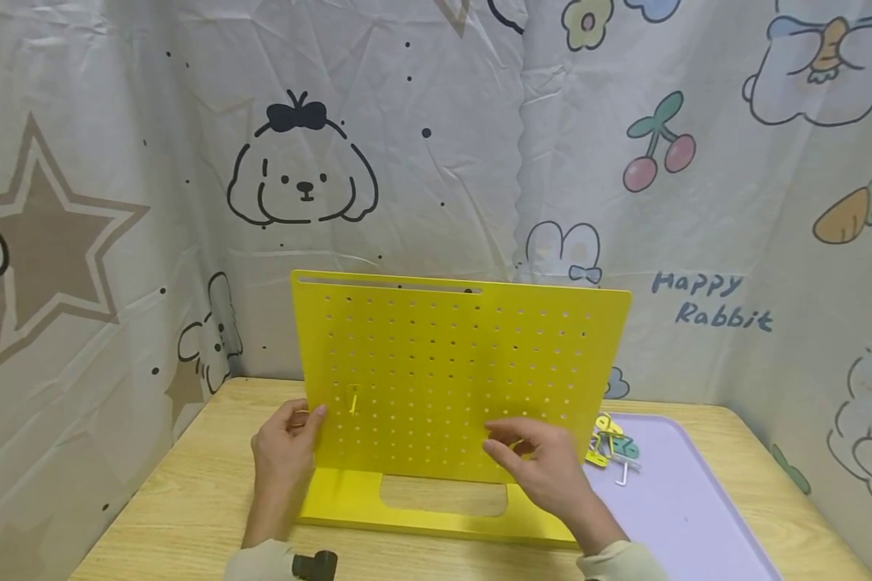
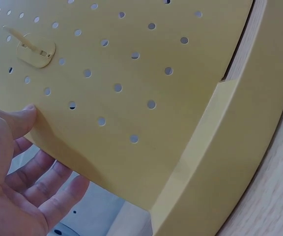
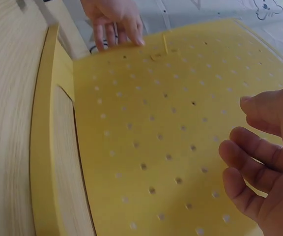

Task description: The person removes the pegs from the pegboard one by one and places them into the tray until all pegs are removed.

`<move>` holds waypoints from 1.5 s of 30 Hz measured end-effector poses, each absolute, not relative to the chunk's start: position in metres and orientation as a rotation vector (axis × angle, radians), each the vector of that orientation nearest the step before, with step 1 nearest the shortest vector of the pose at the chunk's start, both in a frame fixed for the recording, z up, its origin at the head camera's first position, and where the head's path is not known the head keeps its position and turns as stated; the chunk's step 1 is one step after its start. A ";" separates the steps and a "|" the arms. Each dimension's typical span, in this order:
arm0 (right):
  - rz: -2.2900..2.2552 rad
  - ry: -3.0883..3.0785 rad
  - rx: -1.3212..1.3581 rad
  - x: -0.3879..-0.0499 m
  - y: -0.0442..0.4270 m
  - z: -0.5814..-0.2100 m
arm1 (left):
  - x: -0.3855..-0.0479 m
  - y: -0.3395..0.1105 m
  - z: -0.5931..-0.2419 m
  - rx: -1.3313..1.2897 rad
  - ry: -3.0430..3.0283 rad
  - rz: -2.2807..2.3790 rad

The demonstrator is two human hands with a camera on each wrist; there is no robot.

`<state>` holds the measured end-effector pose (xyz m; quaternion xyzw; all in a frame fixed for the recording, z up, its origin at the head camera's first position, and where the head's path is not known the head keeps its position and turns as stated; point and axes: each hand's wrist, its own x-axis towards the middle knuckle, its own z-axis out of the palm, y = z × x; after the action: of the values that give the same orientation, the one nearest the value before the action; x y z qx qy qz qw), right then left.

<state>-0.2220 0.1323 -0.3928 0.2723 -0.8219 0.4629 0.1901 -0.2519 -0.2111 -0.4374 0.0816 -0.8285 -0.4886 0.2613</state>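
A yellow pegboard point(image 1: 436, 371) stands upright on its yellow base, which has a cut-out in the middle. One yellow hook point(image 1: 353, 399) sits in the board's holes near the left side and shows in the left wrist view as a peg on a rounded plate point(image 2: 36, 50). My left hand point(image 1: 285, 444) holds the board's left edge, thumb on the front face and fingers behind. In front of the lower right part of the board hovers my right hand point(image 1: 541, 464). Its fingers point(image 3: 252, 157) are loosely bent, with nothing between them.
To the right, a lilac tray point(image 1: 686, 500) lies on the wooden table point(image 1: 167, 500). Several small yellow, green and white hooks point(image 1: 610, 440) lie at its far left corner, partly hidden by the board. A printed curtain point(image 1: 436, 161) hangs behind the table.
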 end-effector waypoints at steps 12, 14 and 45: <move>1.442 -2.399 0.857 -0.236 0.076 -0.390 | -0.252 -0.211 -0.439 0.245 -2.249 -1.329; 1.459 -2.399 0.885 -0.239 0.067 -0.390 | -0.252 -0.211 -0.439 0.244 -2.247 -1.329; 1.501 -2.444 0.857 -0.261 -0.031 -0.388 | -0.252 -0.212 -0.437 0.244 -2.238 -1.346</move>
<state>-0.2607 -0.0315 -0.3876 0.2857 -0.8142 0.4999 0.0741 -0.2520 -0.2115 -0.4371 0.0900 -0.8246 -0.4961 0.2565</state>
